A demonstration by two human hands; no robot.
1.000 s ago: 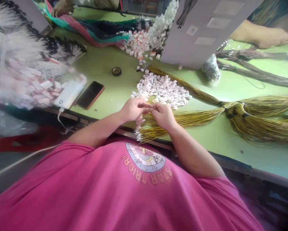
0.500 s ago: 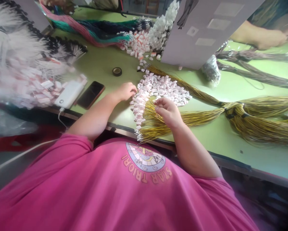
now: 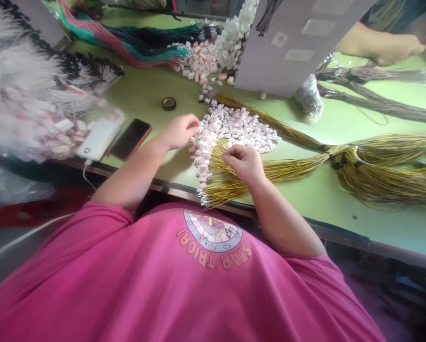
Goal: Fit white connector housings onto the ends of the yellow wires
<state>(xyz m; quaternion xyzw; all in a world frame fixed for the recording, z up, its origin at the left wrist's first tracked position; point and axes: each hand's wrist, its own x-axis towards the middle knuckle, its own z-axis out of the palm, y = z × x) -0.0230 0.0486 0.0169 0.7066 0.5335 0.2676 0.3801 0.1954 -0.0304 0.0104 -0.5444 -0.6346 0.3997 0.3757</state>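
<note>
A fan of yellow-and-black wires (image 3: pixel 291 172) lies across the green table, and their ends reach a heap of small white plastic connectors (image 3: pixel 234 122). At the heap's left edge, my left hand (image 3: pixel 180 131) is closed in a pinch, with what looks like a small white connector at the fingertips. Over the fanned wires, my right hand (image 3: pixel 245 164) pinches with thumb and forefinger on a wire; the other fingers are curled. Below the connectors, several wires (image 3: pixel 222 197) end in bare metal tips.
A phone (image 3: pixel 130 138), a white power bank (image 3: pixel 101 134) and a tape roll (image 3: pixel 169 103) lie to the left, beside piled white-ended wires (image 3: pixel 23 104). A grey panel (image 3: pixel 280 71) stands behind. Another person's hand (image 3: pixel 394 49) is beyond it, at the upper right.
My left hand has turned and its thumb and forefinger now show in a pinch at the heap's edge. My right hand has shifted slightly left, its fingers more curled. The whole view has shifted a little.
</note>
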